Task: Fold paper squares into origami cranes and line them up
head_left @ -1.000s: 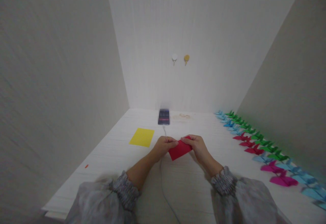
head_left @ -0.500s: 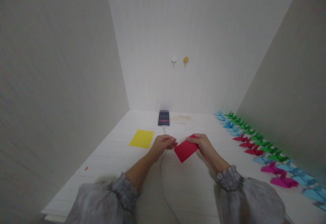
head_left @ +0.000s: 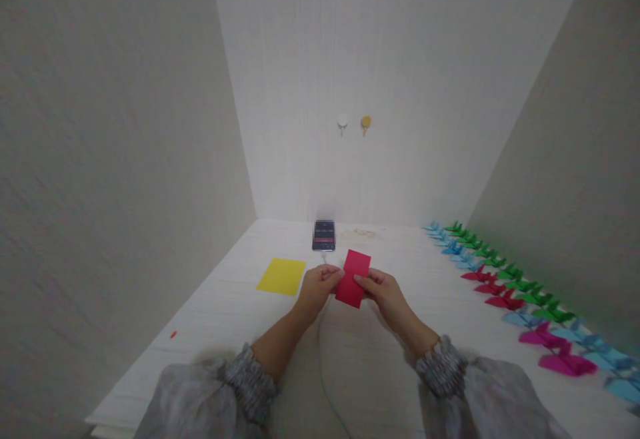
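red paper (head_left: 353, 264) turned lengthwise; left hand (head_left: 318, 286) pinches left edge, right hand (head_left: 386, 291) right edge, both angled inward

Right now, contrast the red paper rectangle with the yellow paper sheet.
The red paper rectangle is held by the left hand and right hand; the yellow paper sheet lies flat on the white table. The rectangle looks narrower; the sheet, broader. Both are straight-edged.

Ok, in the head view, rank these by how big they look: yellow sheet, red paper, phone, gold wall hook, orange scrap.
1. Yellow sheet and red paper: too alike to rank, the red one being partly covered.
2. Phone
3. Gold wall hook
4. Orange scrap
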A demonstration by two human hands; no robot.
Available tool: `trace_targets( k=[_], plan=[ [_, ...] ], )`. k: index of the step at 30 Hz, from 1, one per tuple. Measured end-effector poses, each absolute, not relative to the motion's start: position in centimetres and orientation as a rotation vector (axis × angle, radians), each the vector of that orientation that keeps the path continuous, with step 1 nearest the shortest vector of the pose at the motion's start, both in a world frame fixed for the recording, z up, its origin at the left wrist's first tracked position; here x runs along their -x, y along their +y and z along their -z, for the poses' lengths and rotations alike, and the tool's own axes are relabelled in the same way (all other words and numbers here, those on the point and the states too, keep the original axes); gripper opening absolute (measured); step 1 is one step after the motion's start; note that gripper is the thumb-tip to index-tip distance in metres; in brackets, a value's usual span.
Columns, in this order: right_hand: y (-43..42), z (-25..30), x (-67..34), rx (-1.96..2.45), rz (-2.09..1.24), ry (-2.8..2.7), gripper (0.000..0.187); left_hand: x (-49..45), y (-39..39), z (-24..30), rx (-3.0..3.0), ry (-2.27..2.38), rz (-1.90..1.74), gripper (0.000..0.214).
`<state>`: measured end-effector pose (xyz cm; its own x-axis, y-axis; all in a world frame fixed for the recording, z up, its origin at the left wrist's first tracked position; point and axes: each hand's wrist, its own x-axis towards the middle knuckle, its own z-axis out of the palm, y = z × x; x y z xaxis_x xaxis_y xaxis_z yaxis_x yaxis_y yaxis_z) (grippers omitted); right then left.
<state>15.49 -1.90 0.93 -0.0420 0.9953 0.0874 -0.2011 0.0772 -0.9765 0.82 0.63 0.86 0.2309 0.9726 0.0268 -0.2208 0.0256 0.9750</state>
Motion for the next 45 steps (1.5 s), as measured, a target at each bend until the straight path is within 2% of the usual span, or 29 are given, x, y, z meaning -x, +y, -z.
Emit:
trace_targets(
  k=[10,15,20,23,33,38,45],
  plan=[
    [-2.3,-0.9,-15.3,0.884,-1.188,-1.259,0.027,-0.6,0.7,-0.7,-1.085,0.797,-1.078,0.019],
    [-2.3,-0.9,-15.7,0.882,-0.888,-1.528,0.021,-0.7,0.3,-1.0,-1.057,0.724,-1.007,0.025],
    [-2.1,-0.6,-16.1,0.803,-0.538,-1.758,0.028,-0.6,0.1,-1.2,-1.074,0.725,-0.949,0.039],
    [-2.0,-0.6,-16.3,0.825,-0.436,-1.798,0.033,-0.5,0.3,-0.9,-1.129,0.724,-0.924,0.037],
    [-2.0,-1.2,-16.5,0.982,-0.685,-1.610,0.027,-0.7,1.0,0.1,-1.228,0.770,-0.992,0.034],
    [-1.7,-0.9,-16.2,1.086,-0.697,-1.653,0.022,-1.0,0.8,0.4,-1.383,0.733,-0.990,0.029],
    [-1.8,-1.0,-16.3,1.055,-0.737,-1.472,0.021,-0.9,0.8,0.1,-1.313,0.779,-1.110,0.031]
  ],
)
